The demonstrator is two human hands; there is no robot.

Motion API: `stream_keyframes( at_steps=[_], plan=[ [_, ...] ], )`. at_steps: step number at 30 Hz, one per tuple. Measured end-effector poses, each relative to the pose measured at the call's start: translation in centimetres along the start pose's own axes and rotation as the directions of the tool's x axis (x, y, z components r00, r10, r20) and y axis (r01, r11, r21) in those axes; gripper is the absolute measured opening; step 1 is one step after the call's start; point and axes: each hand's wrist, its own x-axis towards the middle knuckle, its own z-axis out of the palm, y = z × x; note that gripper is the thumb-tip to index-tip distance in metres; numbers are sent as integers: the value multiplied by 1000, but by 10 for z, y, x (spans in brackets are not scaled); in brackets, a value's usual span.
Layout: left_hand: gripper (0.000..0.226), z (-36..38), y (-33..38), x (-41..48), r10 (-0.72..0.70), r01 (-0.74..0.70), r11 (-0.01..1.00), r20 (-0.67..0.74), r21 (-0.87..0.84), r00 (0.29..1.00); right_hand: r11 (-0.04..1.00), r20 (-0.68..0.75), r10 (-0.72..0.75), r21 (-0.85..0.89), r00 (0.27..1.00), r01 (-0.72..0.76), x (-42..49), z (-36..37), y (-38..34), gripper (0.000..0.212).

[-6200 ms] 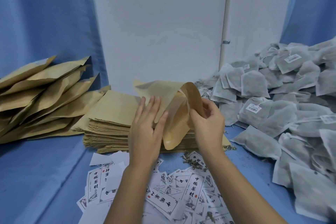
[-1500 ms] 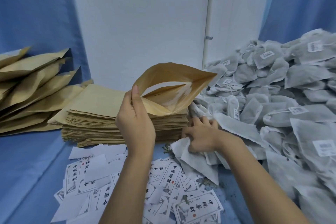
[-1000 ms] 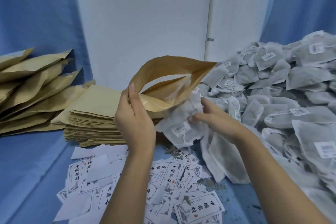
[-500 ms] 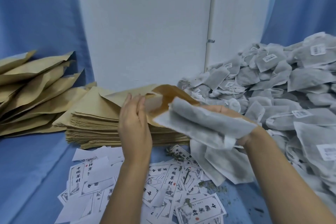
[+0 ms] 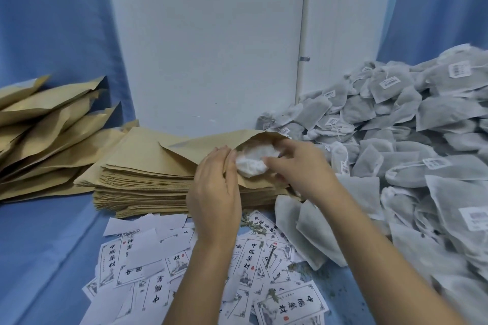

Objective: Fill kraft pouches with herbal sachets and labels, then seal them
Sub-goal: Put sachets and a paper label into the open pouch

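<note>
Sachet [image 5: 250,163] half inside pouch [image 5: 200,145], which lies on the right edge of the stack [image 5: 142,179]. Left hand [image 5: 214,192] pinches the pouch mouth open; right hand [image 5: 298,166] grips the sachet. Risk: bunched sachet jams at the mouth, tearing it or spilling herbs if forced

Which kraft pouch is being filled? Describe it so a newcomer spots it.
Find the squared stack of flat pouches in front of the white wall. The top pouch lies on it, mouth facing right. Only it gapes open, left hand holding the rim, right hand stuffing white sachets inside.
</note>
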Motion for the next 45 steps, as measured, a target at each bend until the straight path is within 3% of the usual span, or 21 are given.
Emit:
stream_keyframes(
  at_steps=[1,3,4,6,8,9,11,14,16,19,22,27,30,32,36,38,45],
  plan=[
    [41,1,1,-1,14,-14,1000,3,12,1000,986,-140,-100,-149,985,79,0,4,0,24],
    [39,2,3,-4,39,-39,999,-2,16,999,966,-252,-227,-182,941,184,0,12,2,16],
    [38,2,3,-5,49,-49,999,-11,15,999,970,-212,-231,-123,950,208,2,15,4,14],
    [37,3,4,-6,65,-64,998,-27,18,998,979,72,-203,42,977,200,3,20,5,23],
    [36,5,6,-8,95,-95,995,-34,21,995,967,327,-245,142,912,209,0,21,6,34],
    [35,5,8,-9,111,-110,994,-28,25,993,960,360,-281,116,890,256,-2,20,7,41],
    [36,6,9,-8,115,-115,993,2,29,993,948,282,-316,71,906,309,-2,17,7,52],
    [49,4,11,-3,-26,30,998,81,-48,996,935,159,-230,311,960,172,-4,1,3,43],
    [63,2,9,2,-151,167,978,127,-127,980,934,248,-178,348,952,84,-3,-15,5,37],
    [68,3,7,5,-224,246,951,127,-189,966,997,481,-51,-30,875,75,-2,-32,16,41],
    [64,3,7,5,-235,256,944,120,-210,965,911,502,98,-393,860,126,3,-32,32,42],
    [60,4,7,4,-237,258,940,118,-222,964,839,557,244,-532,794,116,4,-24,46,46],
    [63,4,7,3,-238,263,939,130,-221,962,759,536,291,-634,793,150,5,-18,55,35],
    [61,4,7,4,-246,271,935,131,-228,960,723,505,235,-662,830,198,6,-16,59,29],
    [44,5,2,5,-253,270,937,103,-221,962,910,361,-29,-377,932,175,9,-14,57,32],
    [35,5,2,6,-253,268,941,96,-209,963,923,250,-98,-338,963,181,13,-10,59,24],
    [27,4,0,8,-253,266,945,90,-191,963,950,226,-22,-299,974,90,12,-9,68,32]
  ],
)
